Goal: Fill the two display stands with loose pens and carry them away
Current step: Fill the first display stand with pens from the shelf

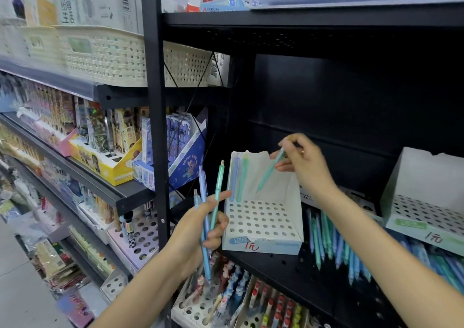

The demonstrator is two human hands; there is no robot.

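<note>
A white cardboard display stand (261, 217) with a perforated top sits on the black shelf in the middle. Two pens (238, 177), one blue and one green, stand in its back left holes. My right hand (301, 161) pinches a teal pen (270, 170) tilted tip-down over the stand. My left hand (198, 229) grips three pens (211, 202), blue and teal, just left of the stand. A second white stand (426, 209), with no pens showing in it, sits at the right. Loose blue and green pens (334, 239) lie on the shelf between the two stands.
A black upright post (154, 101) stands left of the stand. Beyond it, shelves carry boxed pens (175, 146) and woven baskets (105, 56). More pen displays (226, 292) fill the shelf below. The shelf above (301, 18) overhangs the work area.
</note>
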